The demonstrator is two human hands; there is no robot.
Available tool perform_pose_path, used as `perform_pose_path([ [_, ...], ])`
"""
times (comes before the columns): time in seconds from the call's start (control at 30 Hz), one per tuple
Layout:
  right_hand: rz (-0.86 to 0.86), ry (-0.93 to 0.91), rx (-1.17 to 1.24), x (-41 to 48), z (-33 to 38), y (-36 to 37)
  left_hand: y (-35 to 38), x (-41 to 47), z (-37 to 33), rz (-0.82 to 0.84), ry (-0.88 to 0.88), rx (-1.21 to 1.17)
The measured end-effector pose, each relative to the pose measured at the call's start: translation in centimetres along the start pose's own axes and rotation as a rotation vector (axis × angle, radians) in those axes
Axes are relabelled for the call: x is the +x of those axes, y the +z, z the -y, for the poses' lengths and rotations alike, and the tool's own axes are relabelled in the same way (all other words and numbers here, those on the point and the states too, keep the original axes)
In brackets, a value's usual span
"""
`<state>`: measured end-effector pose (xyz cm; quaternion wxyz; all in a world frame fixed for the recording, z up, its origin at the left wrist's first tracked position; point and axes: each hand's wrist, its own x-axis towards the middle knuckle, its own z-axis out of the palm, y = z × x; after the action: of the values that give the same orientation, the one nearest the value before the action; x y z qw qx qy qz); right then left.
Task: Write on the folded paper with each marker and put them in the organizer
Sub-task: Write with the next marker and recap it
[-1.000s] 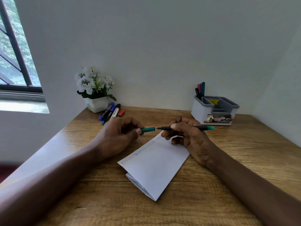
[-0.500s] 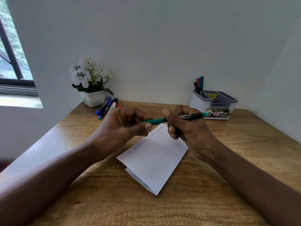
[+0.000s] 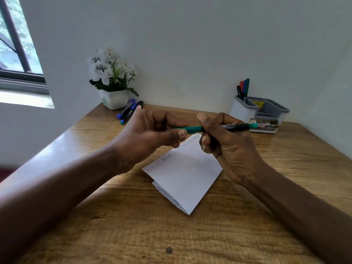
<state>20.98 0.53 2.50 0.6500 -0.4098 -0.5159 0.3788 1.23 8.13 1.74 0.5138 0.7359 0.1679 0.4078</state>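
Your right hand (image 3: 228,149) grips the green marker (image 3: 236,127) mid-frame, and your left hand (image 3: 152,136) pinches its teal cap (image 3: 190,129). Both hover over the folded paper (image 3: 186,180). The organizer (image 3: 245,111) is at upper right.

One head-worn wide-angle camera looks forward and down, close over the desk (image 3: 133,231), facing the wall (image 3: 190,44)

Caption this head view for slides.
Left hand holds the green cap on the marker gripped by the right hand over folded paper.

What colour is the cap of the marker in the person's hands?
Teal green. The cap meets the black marker; the head view, the only one, shows it clearly.
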Motion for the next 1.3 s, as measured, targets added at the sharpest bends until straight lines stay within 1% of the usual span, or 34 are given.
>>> perform_pose_path([
  [0.1,0.023,0.021,-0.055,0.1,0.1,-0.1,0.0,0.1,0.2,0.001,-0.034,0.052],
  [0.13,0.045,0.011,-0.096,0.1,0.2,-0.2,0.0,0.2,0.3,0.001,-0.032,0.144],
  [0.2,0.062,-0.034,-0.150,0.2,0.3,-0.5,-0.4,0.5,0.5,0.012,-0.031,0.432],
  [0.27,0.033,-0.088,-0.179,0.4,0.4,-1.0,-1.0,0.5,0.6,0.035,-0.081,0.689],
  [0.3,0.023,-0.110,-0.205,0.5,0.6,-1.3,-1.2,0.4,0.6,0.058,-0.120,0.772],
  [0.4,0.014,-0.111,-0.242,0.8,1.0,-2.5,-1.3,0.4,0.6,0.157,-0.231,0.908],
  [0.43,0.007,-0.078,-0.241,0.9,1.0,-2.7,-1.2,0.4,0.7,0.181,-0.253,0.943],
  [0.5,-0.043,-0.011,-0.326,1.4,1.0,-3.2,-1.0,0.5,0.7,0.214,-0.280,1.005],
  [0.53,-0.087,0.002,-0.397,1.6,0.8,-3.5,-0.9,0.6,0.8,0.224,-0.283,1.033],
  [0.6,-0.191,-0.028,-0.500,2.1,0.5,-4.3,-0.9,0.7,1.1,0.230,-0.277,1.079],
  [0.73,-0.351,-0.180,-0.676,2.9,0.7,-7.0,-0.8,1.1,1.5,0.249,-0.285,1.112],
  [0.87,-0.516,-0.239,-0.666,4.5,2.3,-9.4,-0.9,1.4,1.5,0.260,-0.289,1.124],
  [0.97,-0.640,-0.322,-0.715,6.7,3.8,-11.2,-0.7,1.6,1.5,0.273,-0.289,1.116],
  [1.07,-0.696,-0.376,-0.818,9.5,5.5,-13.1,-0.9,1.7,1.6,0.279,-0.287,1.111],
  [1.2,-0.768,-0.396,-0.923,12.8,7.5,-15.7,-1.0,1.7,1.7,0.279,-0.276,1.110],
  [1.3,-0.763,-0.343,-1.060,14.1,7.6,-17.7,-0.8,1.9,1.8,0.269,-0.283,1.132],
])
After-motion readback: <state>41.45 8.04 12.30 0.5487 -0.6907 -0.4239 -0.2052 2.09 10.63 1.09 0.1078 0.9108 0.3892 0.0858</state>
